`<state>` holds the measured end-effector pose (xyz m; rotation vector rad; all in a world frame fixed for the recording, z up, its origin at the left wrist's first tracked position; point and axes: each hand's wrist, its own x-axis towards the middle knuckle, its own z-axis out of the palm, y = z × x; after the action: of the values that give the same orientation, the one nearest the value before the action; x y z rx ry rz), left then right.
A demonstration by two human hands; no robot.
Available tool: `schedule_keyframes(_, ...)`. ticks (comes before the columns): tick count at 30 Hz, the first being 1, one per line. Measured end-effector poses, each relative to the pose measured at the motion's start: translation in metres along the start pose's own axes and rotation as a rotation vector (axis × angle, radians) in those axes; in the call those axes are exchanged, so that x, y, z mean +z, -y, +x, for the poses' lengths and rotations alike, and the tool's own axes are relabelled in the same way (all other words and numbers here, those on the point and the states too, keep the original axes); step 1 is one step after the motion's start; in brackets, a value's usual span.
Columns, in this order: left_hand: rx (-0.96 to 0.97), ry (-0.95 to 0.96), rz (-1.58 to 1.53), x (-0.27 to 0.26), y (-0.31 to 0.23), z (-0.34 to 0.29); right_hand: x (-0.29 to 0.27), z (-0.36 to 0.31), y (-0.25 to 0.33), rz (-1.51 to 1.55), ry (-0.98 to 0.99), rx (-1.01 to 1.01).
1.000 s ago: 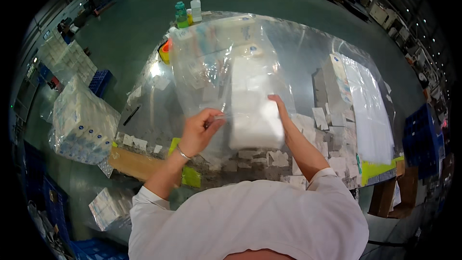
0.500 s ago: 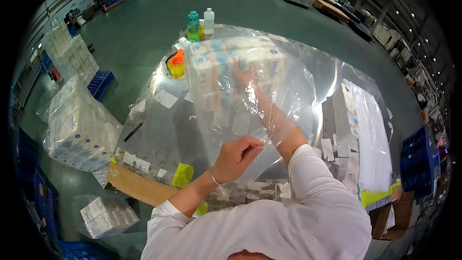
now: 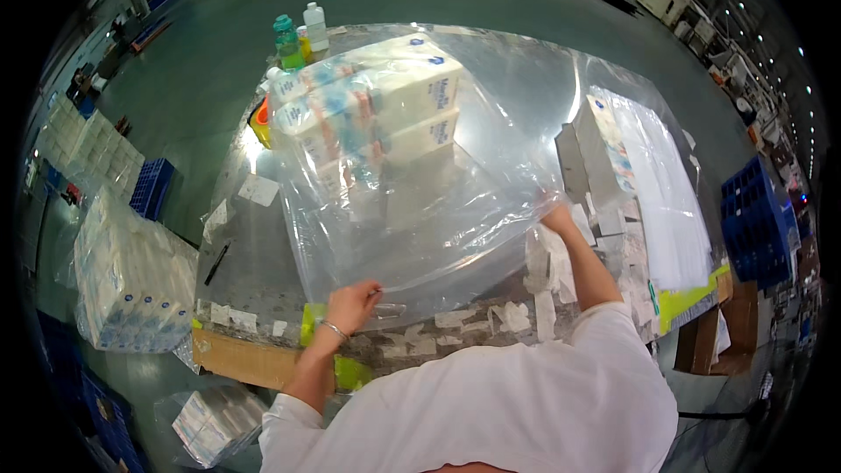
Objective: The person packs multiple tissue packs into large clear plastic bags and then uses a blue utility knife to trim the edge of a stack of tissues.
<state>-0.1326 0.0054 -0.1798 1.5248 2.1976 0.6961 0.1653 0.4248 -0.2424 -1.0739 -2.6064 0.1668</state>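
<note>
A large clear plastic bag (image 3: 412, 236) lies over the table with its mouth toward me. Inside it, at the far end, several white tissue packs (image 3: 407, 92) with blue and orange print are stacked together. My left hand (image 3: 353, 305) is closed in a pinch on the near left corner of the bag's mouth. Out to the right, my right hand (image 3: 554, 213) grips the opposite edge of the mouth, its fingertips partly hidden by film. Between both hands the edge of the film is drawn wide.
Flat white bags (image 3: 661, 193) lie along the table's right side. Bottles (image 3: 289, 42) and an orange-and-yellow tape dispenser (image 3: 260, 121) stand far left; a black pen (image 3: 217, 264) lies nearer. Wrapped packs (image 3: 136, 276) are stacked left of the table. Blue crates (image 3: 758, 223) stand right.
My right hand has come out from inside the bag and moved right to its edge. My left hand has shifted left and nearer, and the bag's mouth is spread wider.
</note>
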Motion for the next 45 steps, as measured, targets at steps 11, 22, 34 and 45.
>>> schedule_keyframes(11,-0.435,-0.878,0.104,-0.127,0.024,0.083,-0.117,0.042,0.034,0.521,-0.185,0.410)
schedule_keyframes(22,-0.756,-0.420,-0.022,-0.079,0.095,0.170,-0.048,0.214,0.163,0.092,0.137,0.167)
schedule_keyframes(34,-0.330,0.181,0.043,-0.082,0.108,0.184,0.032,0.200,0.147,-0.067,0.616,-0.333)
schedule_keyframes(45,-0.003,0.279,0.220,-0.045,0.054,0.138,-0.039,0.093,0.167,-0.398,1.097,-0.389)
